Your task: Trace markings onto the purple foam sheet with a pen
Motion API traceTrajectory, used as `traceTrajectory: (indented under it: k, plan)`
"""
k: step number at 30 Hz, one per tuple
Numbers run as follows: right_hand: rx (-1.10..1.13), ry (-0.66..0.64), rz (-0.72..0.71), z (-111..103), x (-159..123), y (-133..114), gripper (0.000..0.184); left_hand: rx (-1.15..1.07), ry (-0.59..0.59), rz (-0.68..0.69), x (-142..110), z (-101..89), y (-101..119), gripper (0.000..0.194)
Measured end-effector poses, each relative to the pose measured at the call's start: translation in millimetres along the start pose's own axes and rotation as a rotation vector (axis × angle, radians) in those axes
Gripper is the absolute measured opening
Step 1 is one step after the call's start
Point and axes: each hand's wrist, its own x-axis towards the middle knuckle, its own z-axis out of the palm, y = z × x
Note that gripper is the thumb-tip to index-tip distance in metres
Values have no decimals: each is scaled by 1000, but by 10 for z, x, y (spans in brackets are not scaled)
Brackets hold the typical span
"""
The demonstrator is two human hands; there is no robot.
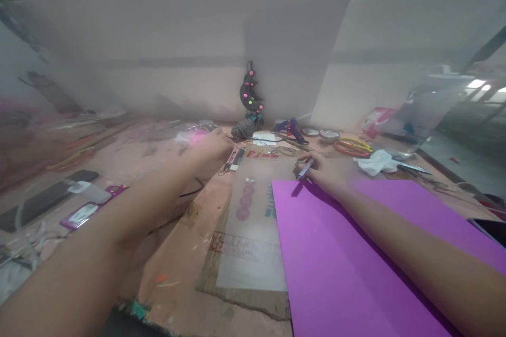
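While the right hand [322, 168] holds a marker pen [304, 169] by the far edge of the purple sheet [336, 258], that bench-top [185, 258] sheet looks unmarked so far; whether the left hand [215, 144] grips anything, I can't tell.

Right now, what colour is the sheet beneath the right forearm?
The sheet is purple, in the head view.
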Motion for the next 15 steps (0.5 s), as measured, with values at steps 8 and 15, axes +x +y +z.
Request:
traceTrajectory:
  k: [8,15]
  plan:
    - [-10,0,3,-8,-14,-38,45,15,-24,0,119,159,91,37]
    - [0,0,0,-15,-22,-43,42,-78,4,-32,194,189,162,38]
